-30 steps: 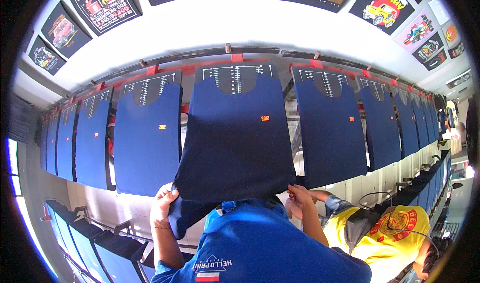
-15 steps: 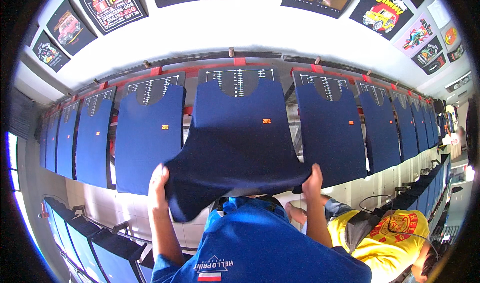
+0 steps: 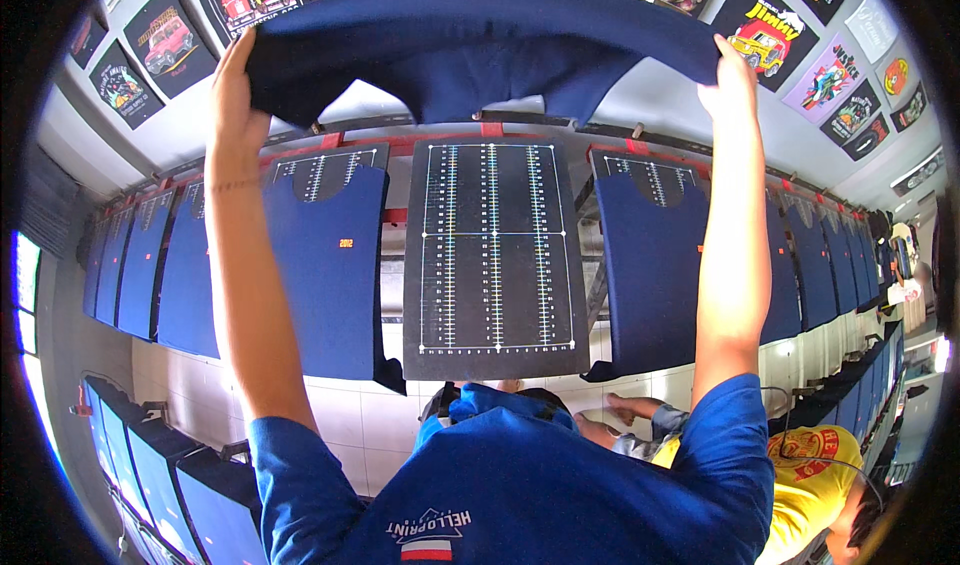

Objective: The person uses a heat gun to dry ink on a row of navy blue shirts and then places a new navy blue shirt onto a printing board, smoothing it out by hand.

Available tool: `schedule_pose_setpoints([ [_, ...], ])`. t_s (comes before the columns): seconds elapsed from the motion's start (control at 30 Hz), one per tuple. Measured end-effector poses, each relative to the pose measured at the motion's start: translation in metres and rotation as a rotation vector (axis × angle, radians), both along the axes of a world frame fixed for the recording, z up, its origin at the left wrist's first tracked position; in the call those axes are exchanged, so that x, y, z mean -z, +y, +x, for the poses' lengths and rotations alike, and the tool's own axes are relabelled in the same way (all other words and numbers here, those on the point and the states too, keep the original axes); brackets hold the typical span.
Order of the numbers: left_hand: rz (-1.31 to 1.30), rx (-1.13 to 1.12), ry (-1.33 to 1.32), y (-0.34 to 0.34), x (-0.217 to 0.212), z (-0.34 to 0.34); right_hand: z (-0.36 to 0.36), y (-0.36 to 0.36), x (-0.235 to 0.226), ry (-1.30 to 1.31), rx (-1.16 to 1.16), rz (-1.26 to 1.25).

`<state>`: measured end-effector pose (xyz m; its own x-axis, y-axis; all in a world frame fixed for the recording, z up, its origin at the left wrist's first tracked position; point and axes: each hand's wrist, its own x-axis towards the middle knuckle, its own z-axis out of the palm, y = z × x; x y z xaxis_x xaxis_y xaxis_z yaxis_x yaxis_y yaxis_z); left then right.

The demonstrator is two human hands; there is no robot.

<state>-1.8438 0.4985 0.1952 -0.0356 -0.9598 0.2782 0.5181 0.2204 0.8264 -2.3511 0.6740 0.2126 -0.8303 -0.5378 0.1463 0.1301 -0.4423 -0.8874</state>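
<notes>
Arms up and reaching out, and here's the navy shirt (image 3: pixel 490 40), spread wide in the air between my two hands, in view just past the far end of the black board (image 3: pixel 497 265) with its white ruled lines, clear of it! My left hand (image 3: pixel 238 90) is closed on one end of the cloth, my right hand (image 3: pixel 732 83) pinched onto the other; how deep the fingers reach behind the fabric, I can't tell. Look at that middle droop into soft folds: I'd call this light and limp, nothing fragile, not very slippery, but quick to sag or bunch if the ends come together. So the two far ends are the place to grip, pulled evenly apart. On either side, a left-hand shirt (image 3: pixel 325 265) and a right-hand shirt (image 3: pixel 655 275) lie flat on their boards.
</notes>
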Motion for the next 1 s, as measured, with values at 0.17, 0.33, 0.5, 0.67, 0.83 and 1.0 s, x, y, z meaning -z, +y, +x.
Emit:
schedule_pose_setpoints([
  [0.17,0.168,-0.225,-0.241,0.091,0.052,0.022,0.027,0.103,0.051,0.09,-0.19,0.118],
  [0.33,0.144,-0.278,-0.73,0.164,0.174,0.057,0.036,0.162,0.187,0.208,-0.027,0.405],
  [0.5,0.308,-0.093,-0.952,0.217,0.282,0.069,0.063,0.221,0.316,0.124,-0.052,0.666],
  [0.67,0.361,-0.083,-1.183,0.288,0.371,0.104,0.088,0.29,0.408,0.225,-0.13,0.977],
  [0.83,0.657,-0.006,-1.143,0.362,0.435,0.141,0.105,0.352,0.444,0.351,-0.17,1.086],
  [1.0,0.878,-0.035,-1.054,0.417,0.462,0.152,0.107,0.404,0.476,0.224,-0.202,1.095],
])
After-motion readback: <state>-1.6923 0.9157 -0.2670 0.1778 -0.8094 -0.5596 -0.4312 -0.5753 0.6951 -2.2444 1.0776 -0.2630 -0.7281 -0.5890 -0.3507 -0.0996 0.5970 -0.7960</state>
